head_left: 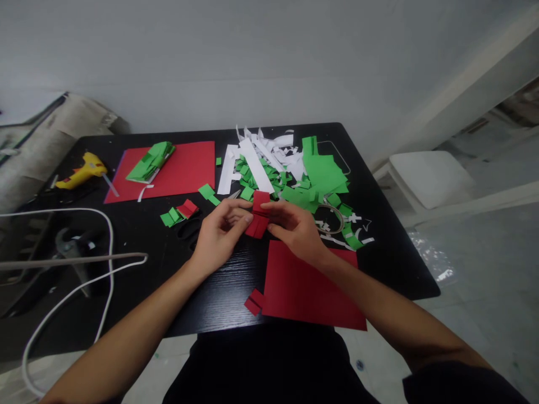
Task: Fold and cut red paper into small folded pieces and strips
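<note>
Both hands meet over the middle of the black table, pinching folded red paper (260, 215) between them. My left hand (222, 231) grips its left edge with thumb and fingers. On the right side, my right hand (295, 229) closes on the same paper. Beneath my right wrist lies a red sheet (309, 289), with a small folded red piece (254, 302) at its lower left corner. Black-handled scissors (189, 231) rest beside my left hand, partly hidden by it. Small green pieces (170, 217) and a red piece (187, 209) lie left of the scissors.
White paper strips (256, 165) and green scraps (322, 174) pile at the back. A tape ring (329, 219) sits right of my hands. At left are a yellow glue gun (86, 171), another red sheet (191, 165) bearing folded green paper (152, 160), pliers (71, 247) and a white cable (110, 241).
</note>
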A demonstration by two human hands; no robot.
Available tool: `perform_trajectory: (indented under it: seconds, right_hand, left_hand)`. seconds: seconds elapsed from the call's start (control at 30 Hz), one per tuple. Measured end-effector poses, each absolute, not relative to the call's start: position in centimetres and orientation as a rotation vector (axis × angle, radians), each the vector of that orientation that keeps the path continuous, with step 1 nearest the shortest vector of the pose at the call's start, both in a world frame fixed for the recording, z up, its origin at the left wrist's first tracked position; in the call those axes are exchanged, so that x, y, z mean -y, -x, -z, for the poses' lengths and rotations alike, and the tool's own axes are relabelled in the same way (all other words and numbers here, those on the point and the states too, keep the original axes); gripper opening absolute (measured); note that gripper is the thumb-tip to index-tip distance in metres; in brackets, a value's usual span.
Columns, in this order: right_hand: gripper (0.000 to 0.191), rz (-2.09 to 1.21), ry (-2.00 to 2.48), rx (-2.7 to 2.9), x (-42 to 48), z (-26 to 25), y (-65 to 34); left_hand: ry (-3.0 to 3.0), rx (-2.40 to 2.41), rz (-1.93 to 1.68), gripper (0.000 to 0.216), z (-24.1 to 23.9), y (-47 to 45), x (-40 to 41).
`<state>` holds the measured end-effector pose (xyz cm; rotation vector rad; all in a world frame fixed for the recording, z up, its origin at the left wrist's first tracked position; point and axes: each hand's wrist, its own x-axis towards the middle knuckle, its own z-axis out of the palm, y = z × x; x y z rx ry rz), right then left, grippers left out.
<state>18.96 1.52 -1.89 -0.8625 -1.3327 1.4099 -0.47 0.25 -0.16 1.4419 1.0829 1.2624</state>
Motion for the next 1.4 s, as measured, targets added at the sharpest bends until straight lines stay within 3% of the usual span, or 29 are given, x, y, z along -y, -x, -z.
perform_trajectory:
  seconds: [0.17,0.37,0.53,1.4]
  right_hand:
    - [0.031,-1.42,0.864,1.323,-1.46,1.63,-19.02]
    - [0.014,-1.324,0.938,1.306,-1.63,1.53,-19.04]
    - [0.014,-1.436,0.94,1.238,-1.7,1.52,-18.95]
    - [0.041,-1.503,0.854,1.301,-1.53,2.26,-18.78]
  left_hand:
    - [-1.45,-1.118,-1.228,0.019,-0.01,0.56,-0.22]
    - [-1.489,-1.071,-1.157,0.02,-0.02,0.81,-0.09]
    - [-1.698,-1.132,-1.121,0.024,0.16,1.05,0.02]
    - [-1.347,-1.104,-1.184,0.011,-0.35,0.79,-0.47]
